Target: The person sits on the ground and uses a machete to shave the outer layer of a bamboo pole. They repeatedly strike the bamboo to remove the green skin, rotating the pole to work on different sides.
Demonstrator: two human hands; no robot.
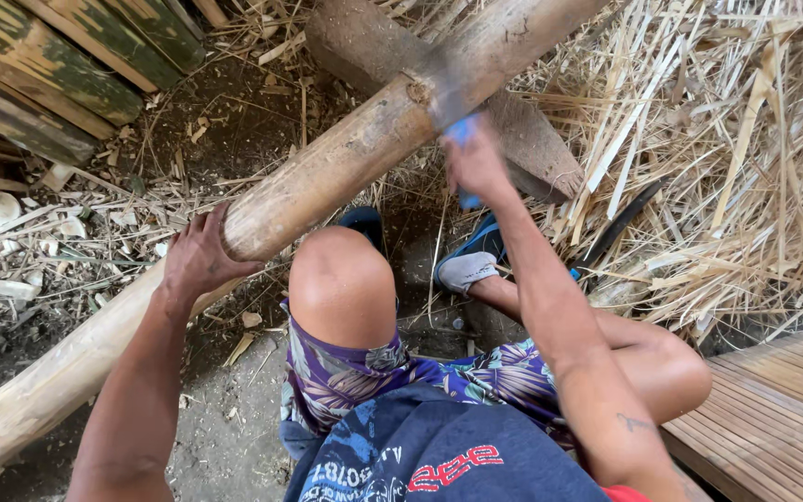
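The left hand presses open on the long pale bamboo pole while the right hand grips a blue-handled chopping blade; I think the round pole may roll and the blade could slip toward the bare knee.

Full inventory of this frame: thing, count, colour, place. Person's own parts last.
bamboo pole: one, tan, diagonal from lower left to top right
wooden block: one, brown, under the pole
split bamboo strips: a heap, straw-yellow, right
green bamboo slats: several, green and tan, top left
chips and shavings: many, pale, on the dirt at left
slatted platform: one, brown, bottom right
blue-handled blade: one, blurred, at the pole
sandals: two, blue and dark
left hand: on the pole
right hand: gripping the blade's handle
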